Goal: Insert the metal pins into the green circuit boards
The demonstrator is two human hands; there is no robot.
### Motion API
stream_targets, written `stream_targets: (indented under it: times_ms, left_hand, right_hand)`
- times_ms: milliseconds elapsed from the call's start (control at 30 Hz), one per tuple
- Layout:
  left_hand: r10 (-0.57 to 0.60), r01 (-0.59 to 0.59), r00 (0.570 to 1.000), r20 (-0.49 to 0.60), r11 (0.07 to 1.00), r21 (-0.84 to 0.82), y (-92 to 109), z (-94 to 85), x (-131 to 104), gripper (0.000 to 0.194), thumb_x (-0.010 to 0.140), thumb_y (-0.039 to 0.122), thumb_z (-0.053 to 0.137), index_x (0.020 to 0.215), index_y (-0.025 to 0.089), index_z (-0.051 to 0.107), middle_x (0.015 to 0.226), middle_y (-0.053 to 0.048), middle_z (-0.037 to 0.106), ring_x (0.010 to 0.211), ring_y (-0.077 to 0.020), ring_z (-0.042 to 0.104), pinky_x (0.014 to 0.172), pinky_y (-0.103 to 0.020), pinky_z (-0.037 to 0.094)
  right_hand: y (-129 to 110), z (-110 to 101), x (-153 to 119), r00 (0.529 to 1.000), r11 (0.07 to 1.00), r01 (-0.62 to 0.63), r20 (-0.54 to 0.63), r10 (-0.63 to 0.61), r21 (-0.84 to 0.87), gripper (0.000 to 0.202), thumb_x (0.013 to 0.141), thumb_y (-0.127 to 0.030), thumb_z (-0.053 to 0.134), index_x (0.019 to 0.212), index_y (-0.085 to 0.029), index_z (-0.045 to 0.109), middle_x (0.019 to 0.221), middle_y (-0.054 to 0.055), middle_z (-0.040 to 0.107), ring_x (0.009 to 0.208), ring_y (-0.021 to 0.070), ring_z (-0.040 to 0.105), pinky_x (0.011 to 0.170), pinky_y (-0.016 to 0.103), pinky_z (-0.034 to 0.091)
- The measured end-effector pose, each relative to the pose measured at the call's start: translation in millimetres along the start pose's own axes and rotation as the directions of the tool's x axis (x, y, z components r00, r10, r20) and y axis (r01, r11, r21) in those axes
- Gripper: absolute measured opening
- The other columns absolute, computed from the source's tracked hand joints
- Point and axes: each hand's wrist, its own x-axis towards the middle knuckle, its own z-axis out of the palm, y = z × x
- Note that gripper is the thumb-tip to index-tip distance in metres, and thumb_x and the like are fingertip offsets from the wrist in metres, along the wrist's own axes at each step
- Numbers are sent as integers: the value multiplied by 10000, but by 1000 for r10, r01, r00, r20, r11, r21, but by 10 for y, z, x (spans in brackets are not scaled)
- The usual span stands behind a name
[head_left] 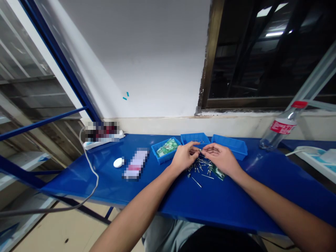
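My left hand [185,156] and my right hand [219,157] meet fingertip to fingertip over the blue table [183,196]. Both are pinched round a small metallic piece [200,150], mostly hidden by the fingers. Below them lies a loose pile of thin metal parts [199,165], with a few strays nearer the front edge. A green circuit board [218,173] rests beside the pile, under my right wrist. Behind the hands are a blue bin [194,136] with some metal parts and another blue bin [231,145]. A third blue bin [164,159] holds green boards in clear wrapping.
A clear bottle [282,127] with a red cap stands at the back right, near a white power strip [319,161]. On the left are a round white object [118,162], a blurred-out flat item [136,164], another power strip [105,140] and a grey cable [91,168].
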Motion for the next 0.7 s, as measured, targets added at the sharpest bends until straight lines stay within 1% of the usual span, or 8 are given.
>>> stream_targets:
  times_ms: [100,200,367,500,633,700]
  left_hand:
    - [10,-10,1000,-1,998,-55,5,4,-3,506,872,104,655,1369,189,608,1082,-74,798,995,-201,775,933,-361,625]
    - [-15,15,1000,6,994,-104,3,9,0,515,877,94,658,1381,182,596,1128,-103,787,1020,-211,772,951,-380,624]
    - [-39,35,999,-13,982,-186,-32,10,14,525,875,52,658,1380,179,589,1092,-107,791,980,-211,780,932,-390,634]
    - [-14,8,1000,-26,976,-218,-47,16,26,536,863,38,666,1373,184,591,1070,-97,794,965,-204,779,922,-386,634]
    - [-6,1,1000,-18,976,-220,-33,26,26,541,866,57,666,1387,175,580,1070,-96,792,971,-199,773,925,-369,621]
    - [-13,9,1000,-20,979,-206,-9,20,18,468,900,134,670,1362,159,600,1055,-98,794,970,-202,770,910,-350,616]
  right_hand:
    - [28,-11,7,1000,1000,-21,21,20,16,373,779,-491,814,959,-180,714,941,113,781,872,250,756,836,419,643]
    - [33,-11,5,999,999,-28,29,28,21,375,772,-502,816,947,-185,722,941,110,785,883,265,761,855,450,644]
    - [-19,9,-15,999,1000,21,30,-21,-9,330,806,-510,783,908,-197,750,1008,104,783,932,270,760,914,469,631]
    - [-5,18,-11,1000,1000,8,9,-8,2,292,813,-452,784,938,-200,705,957,103,775,884,254,755,848,439,645]
    - [-9,18,-6,997,995,80,8,-79,-55,270,838,-358,742,1042,-193,678,925,87,737,857,221,724,791,377,636]
    - [-49,12,-12,993,984,122,9,-122,-131,272,858,-328,703,1090,-188,689,916,77,712,822,206,702,755,354,627]
